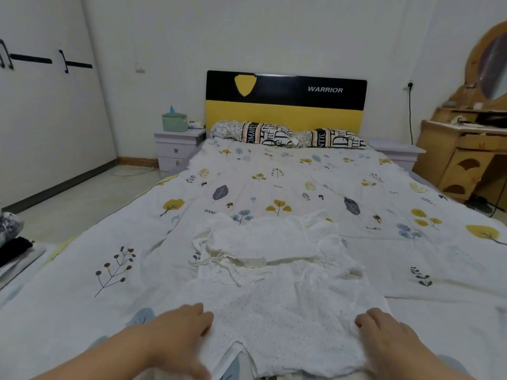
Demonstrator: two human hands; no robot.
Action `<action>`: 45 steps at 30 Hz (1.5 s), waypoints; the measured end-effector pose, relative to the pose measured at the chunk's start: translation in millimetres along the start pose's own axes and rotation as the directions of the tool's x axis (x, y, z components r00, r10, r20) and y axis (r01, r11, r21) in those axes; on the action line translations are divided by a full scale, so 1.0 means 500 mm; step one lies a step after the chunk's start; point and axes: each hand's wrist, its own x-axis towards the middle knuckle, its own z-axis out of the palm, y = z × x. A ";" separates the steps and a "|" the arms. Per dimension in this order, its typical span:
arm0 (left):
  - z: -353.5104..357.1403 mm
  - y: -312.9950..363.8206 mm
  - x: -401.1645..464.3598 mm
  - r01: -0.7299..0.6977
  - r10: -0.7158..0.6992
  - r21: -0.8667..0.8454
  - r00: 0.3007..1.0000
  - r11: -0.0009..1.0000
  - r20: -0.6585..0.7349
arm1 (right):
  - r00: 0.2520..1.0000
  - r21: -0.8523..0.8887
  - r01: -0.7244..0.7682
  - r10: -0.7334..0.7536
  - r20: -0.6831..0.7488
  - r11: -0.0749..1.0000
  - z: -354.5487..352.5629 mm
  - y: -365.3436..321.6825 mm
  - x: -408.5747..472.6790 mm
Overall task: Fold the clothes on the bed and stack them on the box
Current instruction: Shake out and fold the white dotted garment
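A white dotted garment [277, 305] lies spread flat on the bed [301, 182], its near hem close to me and a crumpled lace part at its far end. My left hand [178, 333] rests at the garment's left edge, fingers stretched onto the fabric and thumb spread apart. My right hand [389, 338] is at the right edge, fingers curled down into the wrinkled fabric there. At the far left edge a white box-like surface [24, 266] carries a black folded cloth [13, 249] and a patterned one [8, 224].
The floral sheet covers the whole bed, with two pillows [288, 135] at the black-and-yellow headboard [285, 102]. A white nightstand [175, 149] stands at the back left, a wooden dressing table [466, 154] at the right, and wardrobe doors [49, 105] on the left wall.
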 end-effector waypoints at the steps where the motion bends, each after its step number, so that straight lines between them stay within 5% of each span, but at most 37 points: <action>1: 0.015 0.003 0.001 -0.030 0.027 0.090 0.999 0.996 0.029 | 0.998 -0.023 0.023 -0.022 0.061 0.999 0.006 0.007 -0.003; 3: 0.036 -0.004 0.008 -0.016 0.014 0.219 1.000 0.976 0.008 | 0.999 -0.097 0.033 -0.036 -0.034 0.995 0.036 0.031 0.000; 8: 0.024 -0.040 0.009 0.003 -0.002 0.213 1.000 0.977 -0.002 | 0.974 -0.094 0.133 -0.147 -0.171 0.987 -0.011 0.014 -0.015; 12: 0.011 -0.076 0.005 0.001 -0.025 -0.131 0.984 0.991 -0.177 | 0.971 0.092 0.187 -0.169 -0.171 0.978 -0.024 0.036 -0.011; 15: -0.001 -0.082 -0.019 -0.040 -0.025 -0.345 0.983 0.938 -0.182 | 0.992 0.185 0.049 -0.026 -0.126 0.981 -0.044 0.037 0.001; 18: 0.068 -0.084 -0.020 0.041 -0.060 -0.069 0.952 0.997 -0.300 | 0.999 0.206 -0.010 0.018 -0.036 0.978 -0.040 0.050 0.024; 21: 0.087 -0.082 0.004 -0.094 0.109 0.077 0.972 0.993 -0.208 | 0.999 0.154 0.023 -0.019 -0.029 0.988 -0.024 0.063 0.051; 23: 0.064 -0.093 0.020 -0.105 0.105 0.011 0.974 0.994 -0.200 | 0.998 0.228 0.034 -0.023 -0.052 0.973 -0.016 0.073 0.069; 28: -0.066 -0.128 0.053 -0.030 -0.039 -0.471 0.990 0.882 -0.136 | 0.994 0.431 -0.046 0.082 -0.067 0.901 -0.056 0.085 0.119; 31: -0.127 -0.151 0.099 0.028 -0.249 -0.707 0.945 0.707 -0.212 | 0.974 0.518 -0.138 0.210 -0.083 0.844 -0.101 0.088 0.162; 35: -0.200 -0.187 0.161 -0.091 -0.362 -0.827 0.868 0.555 -0.339 | 0.938 0.613 -0.132 0.299 -0.178 0.779 -0.167 0.106 0.245; 40: -0.242 -0.231 0.279 -0.089 -0.534 -0.759 0.658 0.645 -0.531 | 0.903 0.586 -0.121 0.334 -0.271 0.801 -0.210 0.129 0.401; 45: -0.237 -0.283 0.403 0.010 -0.568 -0.660 0.518 0.752 -0.640 | 0.886 0.337 -0.203 0.319 -0.336 0.919 -0.191 0.132 0.564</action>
